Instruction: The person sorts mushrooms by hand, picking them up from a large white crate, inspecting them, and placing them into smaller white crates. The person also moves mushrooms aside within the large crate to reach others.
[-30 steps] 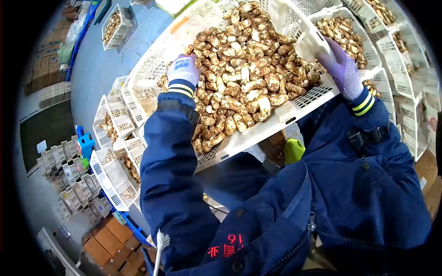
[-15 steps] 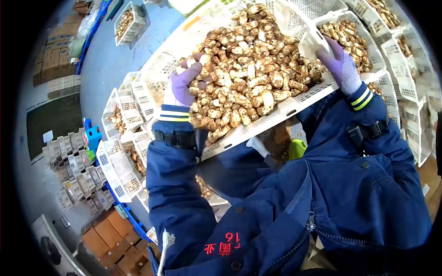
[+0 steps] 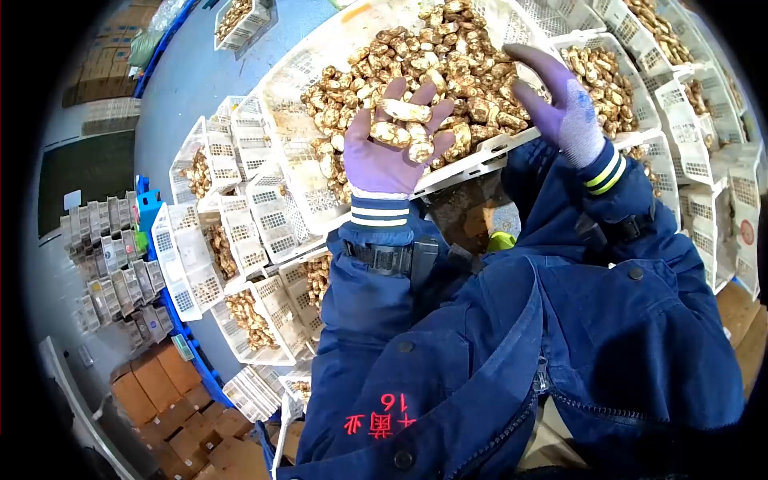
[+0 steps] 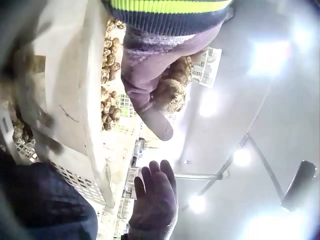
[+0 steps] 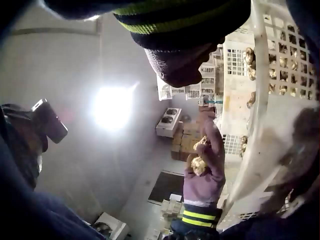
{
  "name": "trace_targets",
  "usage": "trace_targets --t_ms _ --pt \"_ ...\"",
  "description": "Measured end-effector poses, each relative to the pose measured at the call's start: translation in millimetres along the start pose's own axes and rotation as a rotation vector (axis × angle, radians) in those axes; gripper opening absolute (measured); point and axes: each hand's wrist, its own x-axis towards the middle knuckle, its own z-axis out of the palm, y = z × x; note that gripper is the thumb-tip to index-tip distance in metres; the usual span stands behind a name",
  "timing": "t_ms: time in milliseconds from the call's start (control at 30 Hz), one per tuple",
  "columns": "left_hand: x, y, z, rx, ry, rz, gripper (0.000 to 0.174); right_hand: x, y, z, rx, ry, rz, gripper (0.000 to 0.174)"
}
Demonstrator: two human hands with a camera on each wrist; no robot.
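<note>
A white plastic crate (image 3: 292, 136) holds a heap of stubby brown-and-white mushrooms (image 3: 472, 76), tilted over the person's lap. Palm up above its near left part, the purple-gloved left hand (image 3: 382, 166) carries several mushrooms (image 3: 406, 110), which lie across its palm and spread fingers. The left wrist view shows mushrooms (image 4: 171, 95) beside that hand's extended thumb. Over the crate's near right side, the gloved right hand (image 3: 566, 112) has fingers and thumb parted, with nothing between them. It appears at the bottom of the left wrist view, palm (image 4: 156, 202) bare.
Crates with mushrooms (image 3: 600, 84) stand close on the right. More crates (image 3: 248, 316) line the left side, and another crate (image 3: 242, 24) sits on the blue floor (image 3: 192, 72). Cardboard boxes (image 3: 156, 380) are stacked at lower left.
The left hand has come from the crate's left side toward the body, turning palm up with several mushrooms on it. The right hand has left the crate's right side and moved slightly left.
</note>
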Motion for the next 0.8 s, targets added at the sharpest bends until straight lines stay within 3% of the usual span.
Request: trace_targets --t_ms 33,200,333,600,667,733,800 --pt "-2 -1 6 0.038 0.026 0.020 0.059 -2 -11 2 0.067 -0.062 0.082 0.039" --pt "-8 3 4 0.021 -0.018 0.036 0.057 -6 -29 14 0.154 -0.172 0.028 0.037" --pt "-12 10 -1 -0.176 -0.111 0.021 0.057 -4 -29 17 0.156 -0.232 0.091 0.036" --pt "-24 29 -17 0.102 -0.079 0.139 0.062 5 -40 27 0.131 -0.297 0.091 0.036" --pt "-36 34 -5 0.144 0.024 0.217 0.066 6 -34 31 0.144 -0.303 0.082 0.036" --pt "-54 59 -8 0.184 -0.069 0.245 0.063 10 -31 30 0.093 -0.311 0.061 0.036" --pt "-94 96 -7 0.317 0.070 0.444 0.060 23 -33 23 0.026 -0.327 0.031 0.034"
